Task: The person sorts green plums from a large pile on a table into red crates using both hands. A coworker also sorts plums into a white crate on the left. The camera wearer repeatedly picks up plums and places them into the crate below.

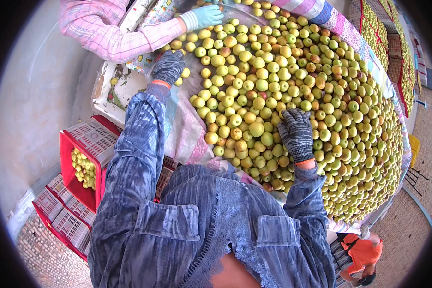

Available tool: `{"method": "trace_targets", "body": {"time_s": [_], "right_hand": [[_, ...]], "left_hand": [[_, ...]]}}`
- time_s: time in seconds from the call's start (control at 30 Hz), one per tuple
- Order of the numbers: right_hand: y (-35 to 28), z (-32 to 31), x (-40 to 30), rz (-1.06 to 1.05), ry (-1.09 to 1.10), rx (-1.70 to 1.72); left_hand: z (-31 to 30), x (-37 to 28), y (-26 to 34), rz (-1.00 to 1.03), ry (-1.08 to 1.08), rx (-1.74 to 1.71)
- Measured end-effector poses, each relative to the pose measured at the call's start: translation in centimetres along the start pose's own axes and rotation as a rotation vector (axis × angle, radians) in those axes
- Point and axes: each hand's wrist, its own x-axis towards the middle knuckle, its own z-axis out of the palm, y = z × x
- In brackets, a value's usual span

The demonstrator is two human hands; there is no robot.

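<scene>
A broad heap of yellow-green round fruits, some with reddish or brown patches (259, 84), lies on a cloth-covered surface (185, 122). My left hand (169, 66), in a grey knitted glove with an orange cuff, is at the heap's left edge beside a few loose fruits; its fingertips are partly hidden, and whether it grips a fruit cannot be told. My right hand (296, 135), gloved alike, rests palm down on fruits in the middle of the heap, fingers curved over them. What lies under its palm is hidden.
Across at the upper left, a person in a pink plaid sleeve reaches with a light green glove (205, 17). A red-rimmed plastic crate (66, 169) holding fruits stands left, above more crates (63, 216). A person in orange (363, 252) is at lower right. Filled crates (396, 54) stand upper right.
</scene>
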Motion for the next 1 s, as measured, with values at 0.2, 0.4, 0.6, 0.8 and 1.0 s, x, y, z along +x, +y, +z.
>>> {"method": "trace_targets", "body": {"time_s": [0.2, 0.4, 0.6, 0.8, 1.0], "right_hand": [[-4.2, 0.4, -1.3, -0.131, 0.053, -0.033], [-6.4, 1.7, -2.3, -0.105, -0.143, 0.077], [-6.7, 2.5, -2.3, -0.068, -0.160, 0.077], [-6.8, 3.2, -1.4, -0.021, -0.131, 0.164], [-6.4, 2.7, -1.6, -0.064, -0.150, 0.180]], "left_hand": [[-1.3, -2.3, 9.0, 0.614, 0.161, -0.196], [0.2, -1.4, 10.5, 0.347, -0.319, -0.034], [-0.4, 1.1, 1.7, 0.312, -0.370, 0.157], [-2.5, -6.0, 6.6, 0.370, -0.283, 0.275], [-1.4, -16.3, 11.0, 0.782, -0.405, -0.004]]}}
